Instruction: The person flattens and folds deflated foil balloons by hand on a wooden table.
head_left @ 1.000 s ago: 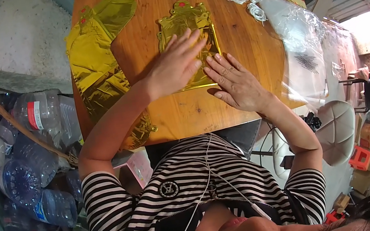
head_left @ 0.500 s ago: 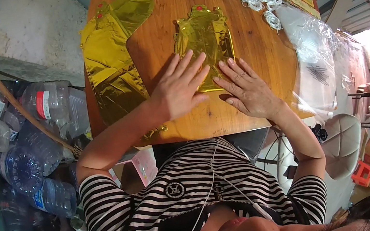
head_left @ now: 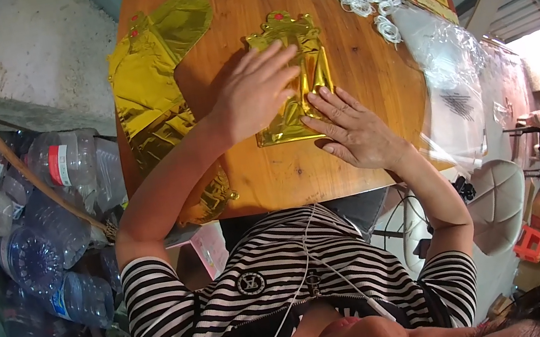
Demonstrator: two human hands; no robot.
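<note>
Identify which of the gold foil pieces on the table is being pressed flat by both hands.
The folded gold foil piece at the table's middle: left hand and right hand rest on it; the others lie untouched.

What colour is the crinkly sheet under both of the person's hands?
Shiny gold: the foil piece lies flat on the wooden table, seen best in the head view.

left hand [head_left: 250, 93], right hand [head_left: 357, 132], flat on gold foil balloon [head_left: 288, 44]

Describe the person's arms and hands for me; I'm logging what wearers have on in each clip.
Both hands are bare: the left hand and right hand show no gloves, and no rings or watch can be made out. The forearms are uncovered. Short sleeves of a black-and-white striped top end above the elbows. A thin white cable runs down the chest.
</note>
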